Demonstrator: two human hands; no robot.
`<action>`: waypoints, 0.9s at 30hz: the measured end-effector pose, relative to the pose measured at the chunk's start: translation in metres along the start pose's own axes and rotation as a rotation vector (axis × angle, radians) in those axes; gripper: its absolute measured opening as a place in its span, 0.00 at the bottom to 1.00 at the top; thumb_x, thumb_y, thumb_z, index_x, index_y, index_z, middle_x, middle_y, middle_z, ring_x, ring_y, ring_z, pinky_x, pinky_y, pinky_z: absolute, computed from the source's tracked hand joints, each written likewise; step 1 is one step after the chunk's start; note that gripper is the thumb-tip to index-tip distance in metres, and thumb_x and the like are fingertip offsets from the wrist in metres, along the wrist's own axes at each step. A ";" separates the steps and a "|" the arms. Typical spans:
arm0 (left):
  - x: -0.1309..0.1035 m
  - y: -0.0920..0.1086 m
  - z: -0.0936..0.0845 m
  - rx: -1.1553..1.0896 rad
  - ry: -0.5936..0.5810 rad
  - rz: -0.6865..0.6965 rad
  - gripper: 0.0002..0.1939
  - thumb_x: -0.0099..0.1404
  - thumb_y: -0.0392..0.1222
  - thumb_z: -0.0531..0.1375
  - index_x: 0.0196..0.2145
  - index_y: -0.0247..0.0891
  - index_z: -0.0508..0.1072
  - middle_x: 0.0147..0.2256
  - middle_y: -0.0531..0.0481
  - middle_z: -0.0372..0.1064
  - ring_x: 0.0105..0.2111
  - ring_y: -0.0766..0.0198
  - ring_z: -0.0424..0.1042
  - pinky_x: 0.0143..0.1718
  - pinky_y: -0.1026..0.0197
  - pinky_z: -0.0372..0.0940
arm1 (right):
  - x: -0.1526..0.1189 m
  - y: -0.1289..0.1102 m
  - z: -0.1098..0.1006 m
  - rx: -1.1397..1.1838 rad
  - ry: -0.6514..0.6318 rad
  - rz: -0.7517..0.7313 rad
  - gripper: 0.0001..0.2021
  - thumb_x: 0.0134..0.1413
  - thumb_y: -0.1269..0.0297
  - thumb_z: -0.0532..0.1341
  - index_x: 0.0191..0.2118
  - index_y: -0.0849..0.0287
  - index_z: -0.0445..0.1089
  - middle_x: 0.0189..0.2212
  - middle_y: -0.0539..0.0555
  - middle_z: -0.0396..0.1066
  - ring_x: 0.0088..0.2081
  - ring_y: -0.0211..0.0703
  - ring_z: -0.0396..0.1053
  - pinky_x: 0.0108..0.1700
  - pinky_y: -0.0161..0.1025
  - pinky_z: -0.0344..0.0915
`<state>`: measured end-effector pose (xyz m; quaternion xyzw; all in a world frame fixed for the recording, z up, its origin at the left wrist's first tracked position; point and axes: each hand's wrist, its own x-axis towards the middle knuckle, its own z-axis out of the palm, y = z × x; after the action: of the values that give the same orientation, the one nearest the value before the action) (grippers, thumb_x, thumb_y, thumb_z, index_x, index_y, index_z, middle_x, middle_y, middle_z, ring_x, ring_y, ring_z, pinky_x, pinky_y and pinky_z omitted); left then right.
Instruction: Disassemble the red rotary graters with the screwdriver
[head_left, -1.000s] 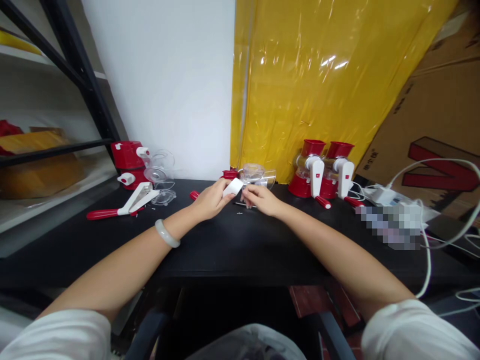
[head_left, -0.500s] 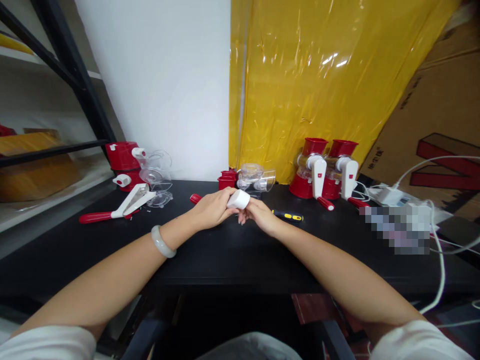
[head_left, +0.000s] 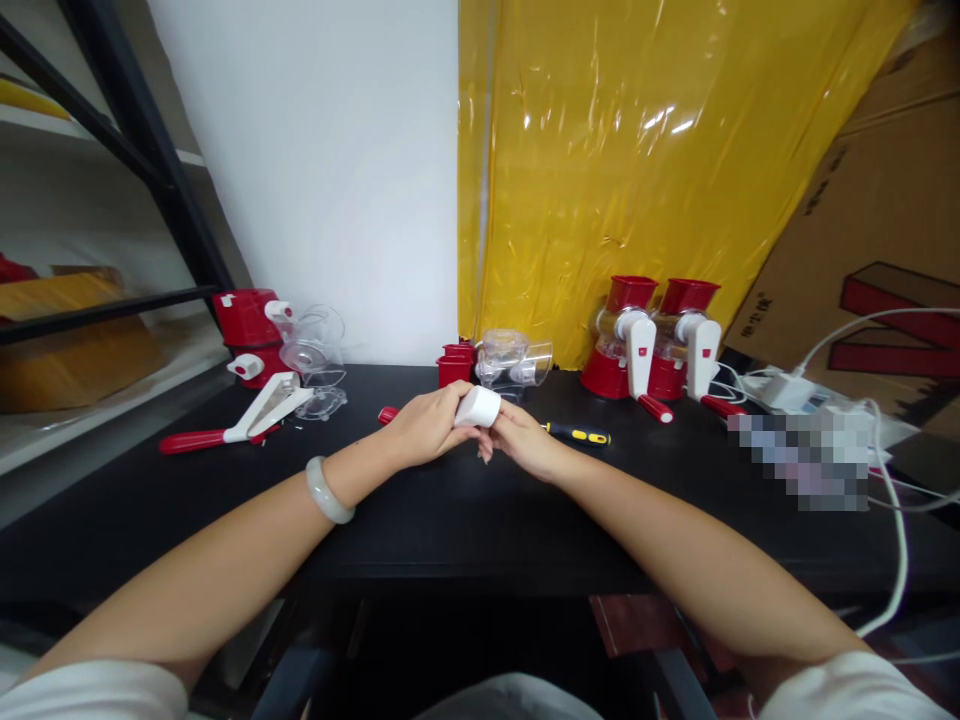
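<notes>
My left hand (head_left: 431, 428) is closed around a white, round-ended crank handle (head_left: 478, 407), like those on the drum graters. A red grip end (head_left: 387, 414) shows behind my left wrist; my hand hides whether it joins the white part. My right hand (head_left: 523, 438) is at the right end of the white part, fingers curled together beneath it. Whatever those fingers pinch is hidden. Just right of my right hand, a screwdriver with a black and yellow handle (head_left: 577, 434) lies on the black table (head_left: 465, 530).
Two assembled red and white drum graters (head_left: 630, 340) stand at the back right. Clear and red grater parts (head_left: 514, 358) are behind my hands. At left are a red grater base (head_left: 247, 335) and another crank handle (head_left: 259, 412). White cables (head_left: 892, 560) run along the right.
The white part has turned slightly between my hands. Both hands stay close together in nearly the same place; the view has shifted a little.
</notes>
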<state>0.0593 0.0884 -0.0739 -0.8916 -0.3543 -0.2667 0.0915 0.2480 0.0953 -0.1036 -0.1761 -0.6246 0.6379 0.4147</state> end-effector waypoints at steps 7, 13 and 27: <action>0.004 -0.005 -0.007 0.054 0.071 0.042 0.30 0.66 0.66 0.46 0.48 0.35 0.59 0.40 0.38 0.71 0.33 0.52 0.74 0.31 0.55 0.65 | 0.000 -0.004 0.014 0.098 0.063 -0.060 0.17 0.53 0.50 0.63 0.41 0.58 0.66 0.15 0.40 0.57 0.18 0.32 0.56 0.30 0.37 0.62; 0.005 -0.008 -0.009 0.044 0.104 0.065 0.30 0.66 0.66 0.46 0.48 0.35 0.60 0.40 0.39 0.70 0.33 0.53 0.74 0.31 0.55 0.66 | 0.000 -0.004 0.017 0.099 0.083 -0.089 0.17 0.54 0.50 0.62 0.42 0.57 0.65 0.16 0.40 0.55 0.18 0.32 0.53 0.30 0.37 0.61; 0.003 -0.006 -0.007 -0.038 0.160 0.122 0.31 0.67 0.66 0.43 0.50 0.35 0.58 0.40 0.39 0.70 0.34 0.55 0.74 0.32 0.56 0.66 | -0.006 -0.008 0.030 0.139 0.145 -0.109 0.17 0.53 0.51 0.62 0.44 0.57 0.67 0.15 0.39 0.52 0.17 0.31 0.50 0.31 0.38 0.63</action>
<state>0.0542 0.0928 -0.0665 -0.8890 -0.2857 -0.3377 0.1185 0.2314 0.0701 -0.0928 -0.1585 -0.5559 0.6418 0.5040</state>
